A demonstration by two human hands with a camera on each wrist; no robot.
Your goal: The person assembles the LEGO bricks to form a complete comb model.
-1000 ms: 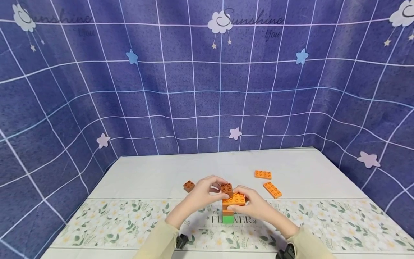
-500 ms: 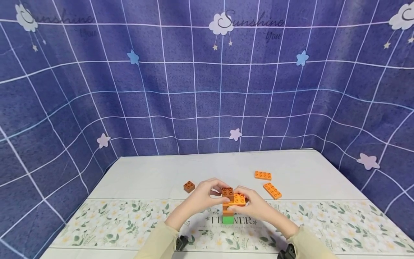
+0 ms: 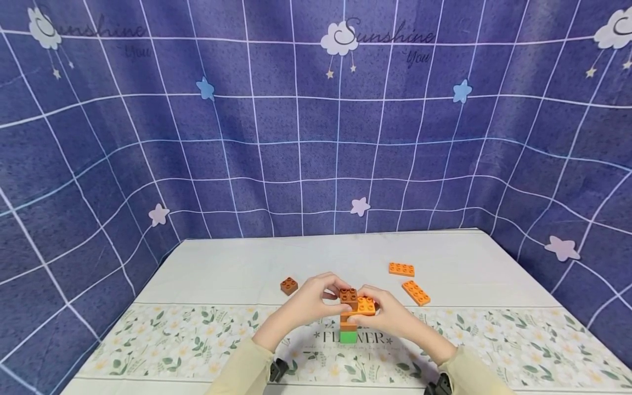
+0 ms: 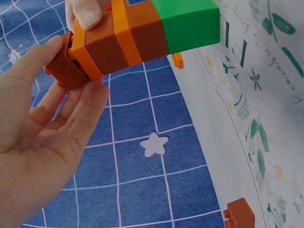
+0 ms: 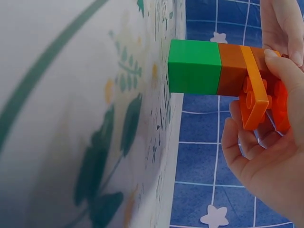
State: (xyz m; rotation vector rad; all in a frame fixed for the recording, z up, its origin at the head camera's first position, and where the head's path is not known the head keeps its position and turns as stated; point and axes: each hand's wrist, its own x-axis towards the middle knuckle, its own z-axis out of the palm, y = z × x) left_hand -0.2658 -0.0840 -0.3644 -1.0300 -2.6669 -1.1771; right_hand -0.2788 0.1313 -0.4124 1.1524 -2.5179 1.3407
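Observation:
A tower stands upright on the table: a green block (image 3: pixel 348 337) at the bottom, then brown blocks (image 4: pixel 148 28) alternating with orange plates (image 5: pixel 255 90) that jut to the right. The left hand (image 3: pixel 312 300) pinches a brown 2x2 block (image 4: pixel 67 67) between thumb and fingers at the top left end of the upper orange plate (image 3: pixel 366 305). In the left wrist view that block sits slightly tilted against the plate. The right hand (image 3: pixel 385 312) grips the tower's upper part from the right, its thumb (image 5: pixel 280 64) on a brown block.
A loose brown block (image 3: pixel 288 285) lies left of the hands. Two loose orange plates (image 3: pixel 401 269) (image 3: pixel 416 292) lie at the back right. A patterned cloth (image 3: pixel 197 340) covers the front part of the table, and a blue curtain (image 3: pixel 276 164) hangs behind.
The left hand's brown block has moved slightly down and right, from above the upper orange plate onto its left end. The right hand has stayed at the tower.

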